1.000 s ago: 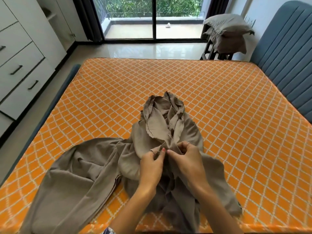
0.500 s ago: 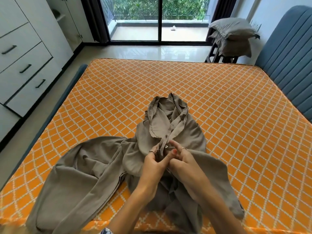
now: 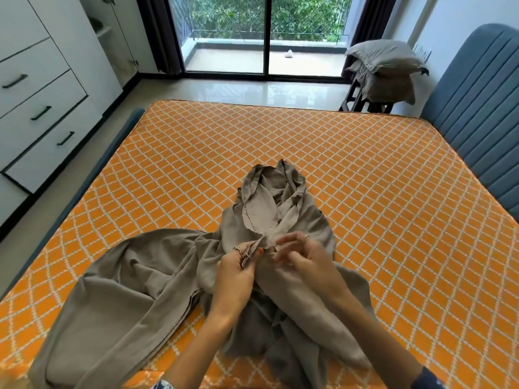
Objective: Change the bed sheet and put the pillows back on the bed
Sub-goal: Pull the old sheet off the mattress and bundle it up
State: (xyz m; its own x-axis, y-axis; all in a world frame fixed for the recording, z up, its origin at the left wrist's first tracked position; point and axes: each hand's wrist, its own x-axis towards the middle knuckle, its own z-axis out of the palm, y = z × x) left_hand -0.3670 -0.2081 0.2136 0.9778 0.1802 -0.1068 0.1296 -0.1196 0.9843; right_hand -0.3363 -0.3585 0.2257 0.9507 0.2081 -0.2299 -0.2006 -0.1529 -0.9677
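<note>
You have one view only, from the head camera: it looks forward and steeply down across the orange diamond-patterned mattress [image 3: 351, 175] from its near edge, facing the glass balcony door [image 3: 264, 32] opposite. Its wide lens sits close above the crumpled grey-brown sheet [image 3: 157, 276].

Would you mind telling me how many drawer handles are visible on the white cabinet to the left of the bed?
3, stacked down the white cabinet: the top handle, the middle handle and the bottom handle. More drawers may lie outside the frame.
</note>
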